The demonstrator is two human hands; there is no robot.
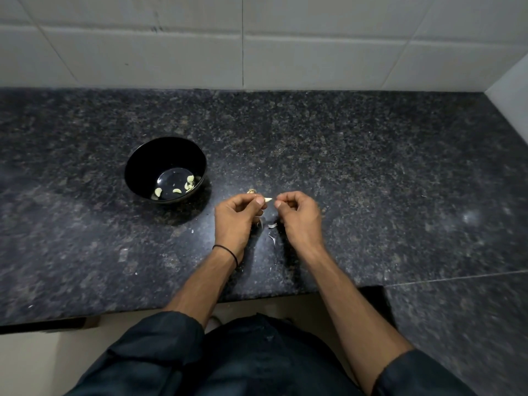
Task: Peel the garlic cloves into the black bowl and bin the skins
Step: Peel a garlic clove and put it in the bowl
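Now both hands are held close together, just above the dark speckled worktop (371,167). The left hand (240,214) has its fingers (260,201) curled in, and the thumb and first finger pinch a pale garlic clove (268,199). The clove pokes out sideways toward the other hand. The right hand (297,217) is curled too. Its thumb and first finger seem to nip the pointed end of the same clove, but that part is too small to be sure. The other fingers of both hands are tucked in and hold nothing that I can see.

The black bowl (137,158) stands on the worktop to the left of the hands and a little further back, not touching them. Some peeled cloves (183,187) lie in the bottom of it, mostly on the near right side.

A few thin white skins (273,225) lie on the worktop, just under and between the two hands. A small brown bit (251,191) sits on the worktop right behind the left hand. I cannot tell if it is more garlic or only skin.

A thin black band (228,252) goes round the left wrist. Both dark sleeves are pushed up the arms. A wall (285,52) of big pale tiles stands at the back of the worktop.
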